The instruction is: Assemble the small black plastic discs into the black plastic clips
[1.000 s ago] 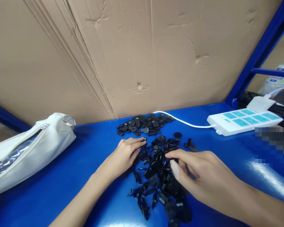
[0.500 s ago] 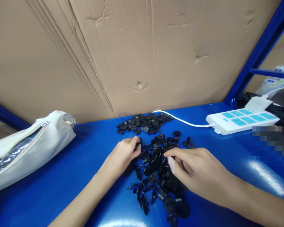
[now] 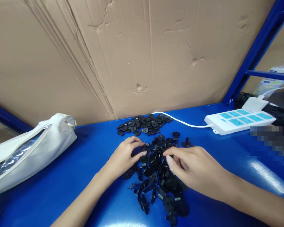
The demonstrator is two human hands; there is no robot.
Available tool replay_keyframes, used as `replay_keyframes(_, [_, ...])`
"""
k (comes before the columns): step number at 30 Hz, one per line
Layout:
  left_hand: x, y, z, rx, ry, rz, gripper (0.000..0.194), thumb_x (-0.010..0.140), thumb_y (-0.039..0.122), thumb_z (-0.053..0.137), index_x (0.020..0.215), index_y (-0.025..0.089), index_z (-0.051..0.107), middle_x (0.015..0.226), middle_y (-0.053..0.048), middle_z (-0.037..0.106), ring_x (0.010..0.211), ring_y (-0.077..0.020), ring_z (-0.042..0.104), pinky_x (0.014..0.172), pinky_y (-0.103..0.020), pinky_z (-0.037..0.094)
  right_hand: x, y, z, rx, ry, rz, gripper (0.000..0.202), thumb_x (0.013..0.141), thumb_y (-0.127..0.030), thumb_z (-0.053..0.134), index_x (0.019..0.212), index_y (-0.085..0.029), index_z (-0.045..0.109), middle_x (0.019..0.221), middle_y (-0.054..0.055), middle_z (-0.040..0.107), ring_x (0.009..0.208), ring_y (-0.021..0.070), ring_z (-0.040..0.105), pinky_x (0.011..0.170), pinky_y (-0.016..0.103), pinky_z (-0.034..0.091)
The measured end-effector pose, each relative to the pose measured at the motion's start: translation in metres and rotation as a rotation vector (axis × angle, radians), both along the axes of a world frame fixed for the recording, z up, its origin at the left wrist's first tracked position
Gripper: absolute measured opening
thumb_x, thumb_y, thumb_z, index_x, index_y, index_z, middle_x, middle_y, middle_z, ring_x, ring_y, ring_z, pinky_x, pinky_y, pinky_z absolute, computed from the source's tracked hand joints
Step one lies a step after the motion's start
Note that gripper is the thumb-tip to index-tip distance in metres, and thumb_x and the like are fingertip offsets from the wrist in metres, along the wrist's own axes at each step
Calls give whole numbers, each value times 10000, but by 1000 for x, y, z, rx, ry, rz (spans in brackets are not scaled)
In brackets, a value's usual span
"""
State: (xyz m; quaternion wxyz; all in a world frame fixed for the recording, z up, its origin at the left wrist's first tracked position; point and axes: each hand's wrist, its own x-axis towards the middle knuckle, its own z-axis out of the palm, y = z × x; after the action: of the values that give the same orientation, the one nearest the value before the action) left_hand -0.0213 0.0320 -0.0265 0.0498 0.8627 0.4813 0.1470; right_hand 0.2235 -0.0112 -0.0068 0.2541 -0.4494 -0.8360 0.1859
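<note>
On the worktop (image 3: 90, 189), the near pile (image 3: 153, 179) of parts lies between the left hand (image 3: 127, 154) and the right hand (image 3: 194, 165), reaching nearer the person than both. Beyond the hands, the far pile (image 3: 145, 124) lies before the cardboard (image 3: 123, 56). The bag (image 3: 49, 143) lies well left of the left hand; beyond and right of the right hand lies the power strip (image 3: 239, 121), its cable (image 3: 183, 123) running left toward the far pile.

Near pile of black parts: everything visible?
The near pile is a loose heap of small black pieces, plastic-looking, many disc-shaped, some glossy, with greyish bits. They lie flat or on edge, on the blue tabletop, in front of a second black pile. The left hand is at its left side, the right hand at its right; exact contact is unclear.
</note>
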Motion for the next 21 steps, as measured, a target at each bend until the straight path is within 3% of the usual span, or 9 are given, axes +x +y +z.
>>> replay_keyframes(4, [0, 1, -1, 54, -28, 20, 175, 844, 315, 640, 955, 181, 660, 934, -32, 683, 837, -177, 672, 759, -289, 549, 0, 1, -1, -16, 10, 7, 216, 890, -186, 470, 933, -244, 674, 582, -58, 600, 492, 112, 543, 487, 238, 336])
replay_keyframes(8, [8, -11, 9, 231, -94, 37, 221, 864, 281, 610, 1039, 148, 628, 856, -41, 679, 779, -179, 659, 737, -306, 535, -1, 3, -2, -124, 178, -14, 239, 892, -199, 474, 1073, -219, 629, 699, -26, 634, 573, 117, 566, 544, 235, 410])
replay_keyframes(12, [28, -34, 20, 536, -177, -206, 302, 849, 162, 624, 1143, 116, 570, 864, -54, 654, 745, -151, 613, 702, -290, 495, -7, 3, -2, -481, 506, 61, 310, 910, -274, 492, 1198, -172, 548, 820, 17, 648, 649, 116, 599, 561, 212, 468])
replay_keyframes(16, [40, -50, 21, 479, -266, -371, 376, 850, 102, 614, 1215, 93, 524, 849, -59, 639, 740, -144, 588, 640, -281, 471, -10, 2, 0, -786, 700, 243, 352, 902, -407, 544, 1124, -139, 601, 697, -2, 600, 603, 106, 589, 551, 202, 483])
replay_keyframes(21, [35, -50, 19, 358, -350, -451, 356, 872, 132, 607, 1219, 104, 533, 922, -88, 656, 782, -155, 596, 663, -296, 489, -9, 3, 4, -919, 688, 331, 380, 864, -422, 605, 1098, -123, 621, 650, -9, 598, 574, 99, 576, 577, 217, 493])
